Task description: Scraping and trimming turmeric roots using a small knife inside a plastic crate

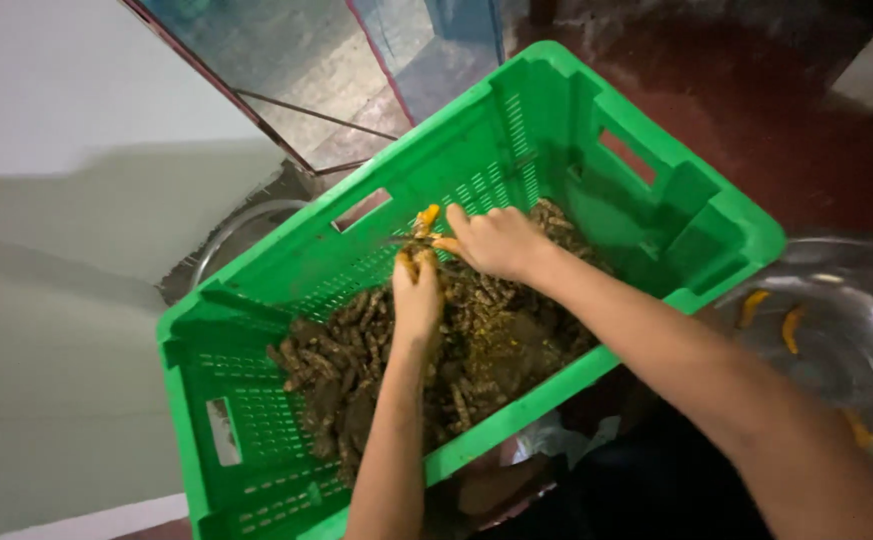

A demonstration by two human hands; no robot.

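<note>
Two bare hands at work over a green plastic crate (286,270), tilted, slotted walls and handle cut-outs showing. Heaped along the lower side of the crate: muddy brown turmeric roots (356,370), knobbly and caked with soil, piled against the near wall. Left hand (417,295) raised above the heap, fingers curled shut around a small orange peeled piece (407,263), only its tip visible above the knuckles. Right hand (496,240) just beside and slightly above, nearly touching the left, fingers bent and closed on a second orange piece (426,218) sticking up past the fingertips; thumb and forefinger stained orange. Possibly a thin blade or stalk between the two hands, too blurred to tell. Both forearms reaching in from the lower edge, the right one crossing the crate's near rim.

Beyond the crate's right corner: a wide steel basin (856,330), shiny, with a few orange peeled pieces (771,320) lying on its bottom, well apart from the hands. Behind the crate's left wall, part of a round metal rim (241,225), mostly hidden. Underneath, a dark red floor (776,120) at upper right, a pale wall (56,200) to the left, and a framed glass or mesh panel (296,70) leaning at the top. Below the crate's near edge, crumpled clear plastic (566,440) in shadow.
</note>
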